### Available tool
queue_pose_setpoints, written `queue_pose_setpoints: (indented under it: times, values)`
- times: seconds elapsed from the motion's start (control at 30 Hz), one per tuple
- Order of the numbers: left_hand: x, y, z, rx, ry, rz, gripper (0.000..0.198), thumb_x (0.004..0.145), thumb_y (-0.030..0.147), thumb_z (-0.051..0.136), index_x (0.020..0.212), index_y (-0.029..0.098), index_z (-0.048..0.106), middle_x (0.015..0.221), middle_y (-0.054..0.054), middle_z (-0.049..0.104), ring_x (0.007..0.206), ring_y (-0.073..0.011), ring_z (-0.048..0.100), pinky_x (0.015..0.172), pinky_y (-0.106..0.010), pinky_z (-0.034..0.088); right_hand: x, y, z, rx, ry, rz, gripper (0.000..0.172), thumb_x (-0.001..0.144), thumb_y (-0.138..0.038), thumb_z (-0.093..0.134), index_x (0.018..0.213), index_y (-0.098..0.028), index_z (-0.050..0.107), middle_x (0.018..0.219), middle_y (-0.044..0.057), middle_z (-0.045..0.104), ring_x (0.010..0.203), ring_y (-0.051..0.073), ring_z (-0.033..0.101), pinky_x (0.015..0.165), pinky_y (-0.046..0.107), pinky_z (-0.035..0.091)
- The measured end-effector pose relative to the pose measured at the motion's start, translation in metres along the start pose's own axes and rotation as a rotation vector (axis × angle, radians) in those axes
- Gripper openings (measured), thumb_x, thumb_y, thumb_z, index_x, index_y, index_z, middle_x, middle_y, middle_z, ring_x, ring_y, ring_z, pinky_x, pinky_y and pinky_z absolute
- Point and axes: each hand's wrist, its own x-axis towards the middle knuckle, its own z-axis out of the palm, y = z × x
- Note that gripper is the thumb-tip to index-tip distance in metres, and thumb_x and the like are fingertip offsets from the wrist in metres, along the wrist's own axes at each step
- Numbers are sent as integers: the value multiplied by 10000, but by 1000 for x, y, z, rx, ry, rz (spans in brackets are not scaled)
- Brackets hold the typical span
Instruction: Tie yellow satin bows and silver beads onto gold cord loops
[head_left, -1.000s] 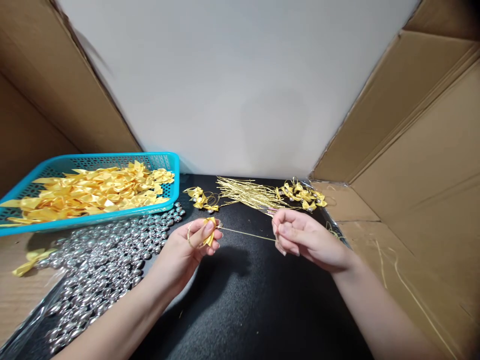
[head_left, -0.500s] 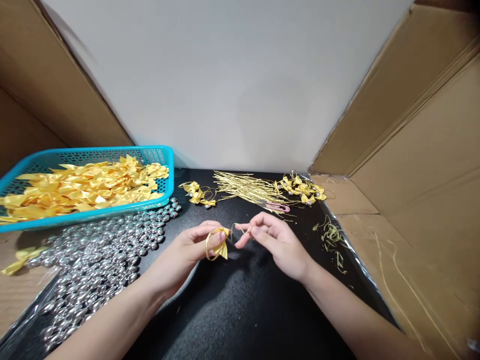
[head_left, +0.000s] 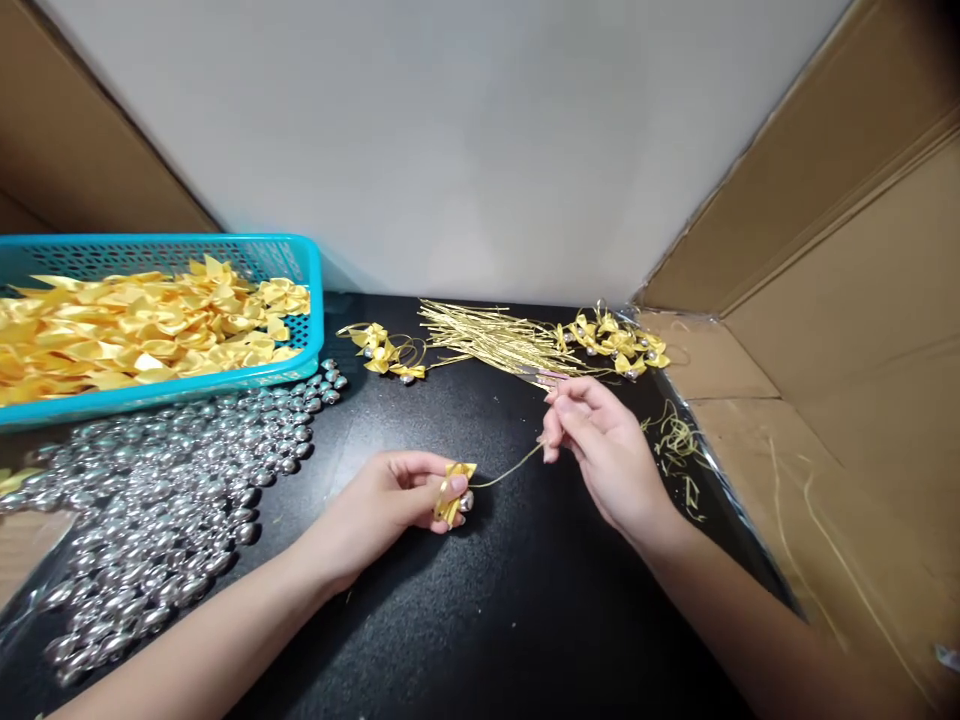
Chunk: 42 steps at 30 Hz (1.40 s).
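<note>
My left hand (head_left: pixel 390 502) pinches a small yellow ribbon bow (head_left: pixel 453 486) with a silver bead (head_left: pixel 466 501) at its front, low over the black mat (head_left: pixel 480 600). A thin gold wire (head_left: pixel 507 471) runs from the bow up to my right hand (head_left: pixel 604 450), whose thumb and fingertips are closed on the wire's end. The right hand sits just in front of a bundle of gold wires (head_left: pixel 495 338).
A turquoise basket (head_left: pixel 300 262) full of yellow ribbon bows stands at the left. Several silver beads (head_left: pixel 172 480) lie spread below it. Finished bows lie at the back (head_left: pixel 386 352) and back right (head_left: pixel 619 345). Wire scraps (head_left: pixel 675 445) lie right. Cardboard walls close both sides.
My right hand moved right and away from the left hand, drawing the gold wire out taut. The left hand lowered slightly with the bow, and a silver bead now shows on it.
</note>
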Motion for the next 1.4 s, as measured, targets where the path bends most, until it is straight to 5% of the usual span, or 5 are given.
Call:
queue_pose_setpoints:
  times: [0.17,0.3,0.7,0.97,1.4]
  values:
    - [3,-8,0,-52,-114,-64,171,732,303,774,709,137,743,669,-54,701,589,-121,587,578,-186,450,-35,11,7,-174,-47,2,105,933,-290,510,875,-223,566,546,-71,499,456,82,491,478,221,426]
    - [4,-17,-1,-128,-179,-103,188,745,326,767,762,141,742,681,-41,690,587,-101,569,583,-174,450,-59,25,15,-305,-232,12,112,929,-231,505,848,-210,579,725,1,689,607,121,644,596,254,523]
    - [6,-23,-3,-136,-58,-89,159,689,297,814,773,174,758,657,-20,696,564,-90,571,549,-163,459,-61,38,11,-513,-132,-249,210,899,-92,497,974,-256,605,998,35,729,920,179,685,838,326,524]
    - [5,-19,3,-151,-83,-4,190,698,329,803,783,171,738,657,-10,688,555,-92,577,553,-174,467,-62,43,16,-678,-116,-352,158,845,-60,549,879,-204,602,677,6,580,611,131,559,596,250,458]
    - [6,-28,-3,-102,-182,31,148,833,331,695,865,187,683,678,31,634,621,-81,540,598,-182,417,-60,47,17,-717,-71,-386,140,841,-50,537,785,-161,600,593,-41,432,537,87,440,531,215,376]
